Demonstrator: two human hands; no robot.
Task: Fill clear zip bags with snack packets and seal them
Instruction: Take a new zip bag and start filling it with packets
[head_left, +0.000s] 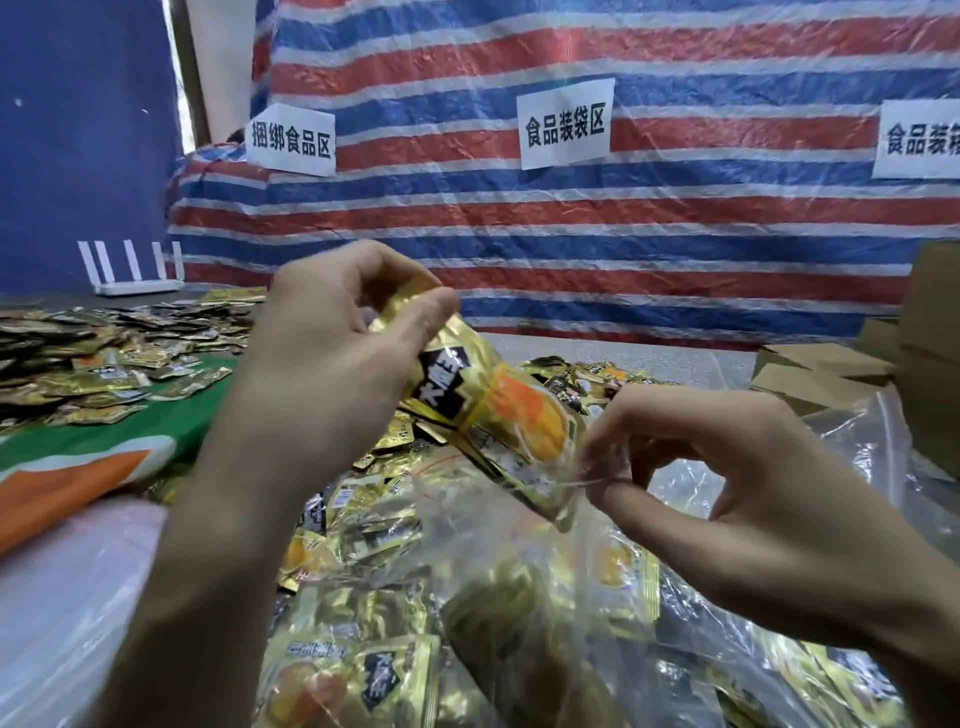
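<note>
My left hand (332, 343) grips a gold snack packet (498, 410) by its top end and holds it slanted, lower end down to the right. That lower end sits in the mouth of a clear zip bag (467, 561). My right hand (727, 483) pinches the bag's rim beside the packet and holds the mouth apart. Several gold packets lie inside the bag below my hands.
A loose pile of gold packets (104, 353) covers the table at the left, and more lie in the middle (571, 374). Cardboard boxes (831, 364) stand at the right, clear bags (883, 457) below them. A white router (135, 280) sits by the striped tarp wall.
</note>
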